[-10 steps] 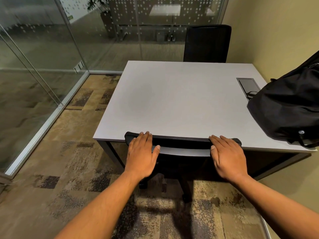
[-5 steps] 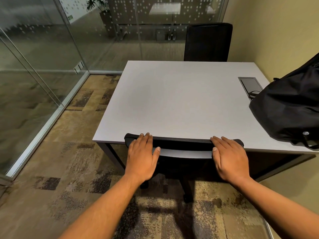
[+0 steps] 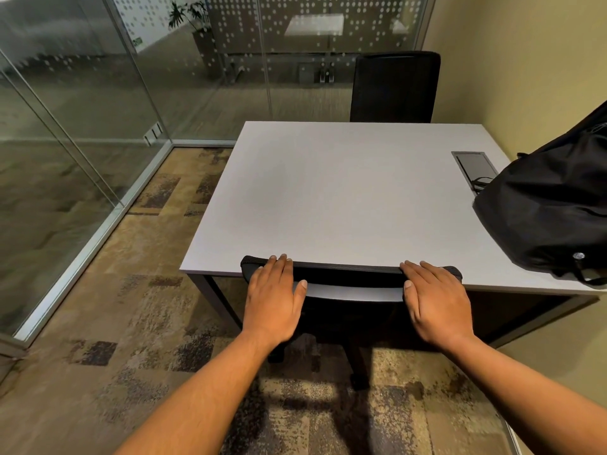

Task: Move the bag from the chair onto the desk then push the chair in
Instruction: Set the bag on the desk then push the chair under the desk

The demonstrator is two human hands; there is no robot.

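On chair point(image 3: 348, 274): flat left hand point(image 3: 272, 298), right hand point(image 3: 437, 303).

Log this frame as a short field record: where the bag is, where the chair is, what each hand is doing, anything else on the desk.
bag: black bag resting on the desk, at its right side, near the front edge
chair: near chair under the front edge of the desk, backrest top at the desk edge
left hand: left hand flat on the backrest top, left end
right hand: right hand flat on the backrest top, right end
desk fixture: cable hatch beside the bag
second chair: far chair at the opposite side
task state: bag placed; chair appears pushed in
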